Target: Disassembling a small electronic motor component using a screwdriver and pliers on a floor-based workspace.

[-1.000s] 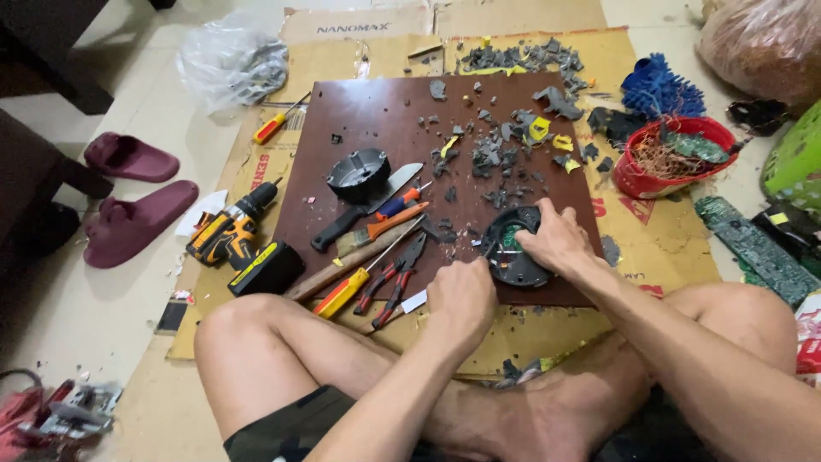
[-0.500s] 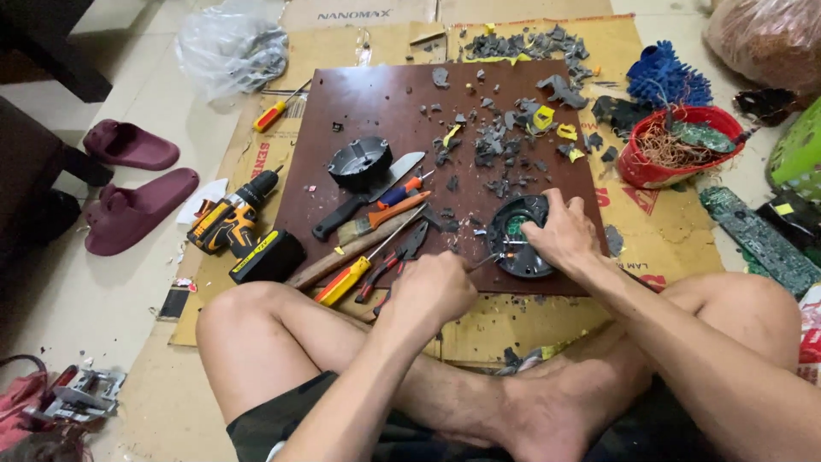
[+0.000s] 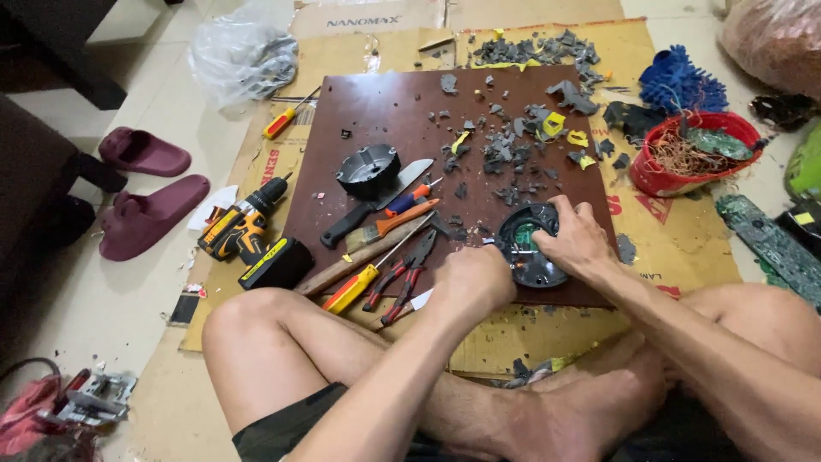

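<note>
My right hand grips the rim of a round black housing with a green circuit board inside, lying on the near edge of a dark brown board. My left hand is closed in a fist just left of the housing; what it holds is hidden by the fingers. Close to the left hand lie red-handled pliers and a yellow-handled screwdriver.
A second round black housing, a knife and grey plastic shards lie on the board. A yellow cordless drill sits left, a red basket with wires right. Maroon slippers are on the floor.
The left hand has shifted right toward the housing. The right hand stays on the housing's rim. The view has tilted slightly.
</note>
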